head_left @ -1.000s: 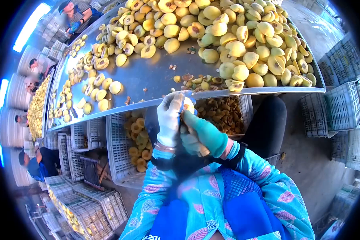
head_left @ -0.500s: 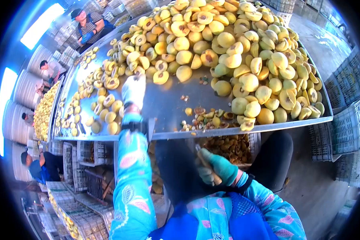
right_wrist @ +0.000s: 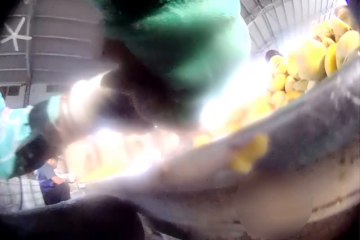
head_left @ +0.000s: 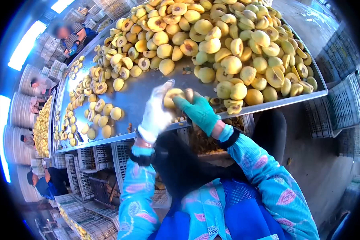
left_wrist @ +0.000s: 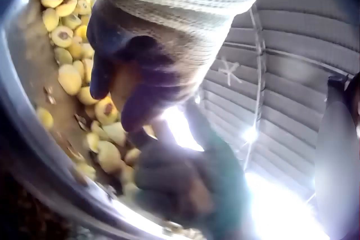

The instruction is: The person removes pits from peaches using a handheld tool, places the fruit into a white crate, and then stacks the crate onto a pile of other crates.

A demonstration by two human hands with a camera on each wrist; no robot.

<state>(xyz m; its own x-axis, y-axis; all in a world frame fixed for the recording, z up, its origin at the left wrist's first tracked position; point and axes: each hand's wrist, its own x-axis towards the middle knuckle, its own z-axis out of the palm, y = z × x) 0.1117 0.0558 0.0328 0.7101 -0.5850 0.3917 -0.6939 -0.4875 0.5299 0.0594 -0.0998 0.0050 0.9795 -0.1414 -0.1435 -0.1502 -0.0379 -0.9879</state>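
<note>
My left hand [head_left: 154, 116], in a white glove, holds a yellow peach half [head_left: 173, 98] just above the near part of the metal table. In the left wrist view its fingers [left_wrist: 147, 82] curl round the fruit [left_wrist: 125, 82], which is in shadow. Close beside it, my green-gloved right hand [head_left: 202, 116] grips a short wooden-handled tool [head_left: 189, 94], with the thumb right at the fruit. The tool's working end is hidden. Blurred in the right wrist view is the green glove [right_wrist: 185, 43].
A large heap of peach halves [head_left: 228, 44] covers the back and right of the metal table [head_left: 136, 98], with smaller groups at left. Plastic crates [head_left: 344, 104] stand at right, more crates [head_left: 84, 216] at lower left. Other people [head_left: 70, 38] sit along the left.
The left hand reached out to the heap, then came back toward me with a peach half. The right hand dropped low with the tool, then rose to meet the left above the table.
</note>
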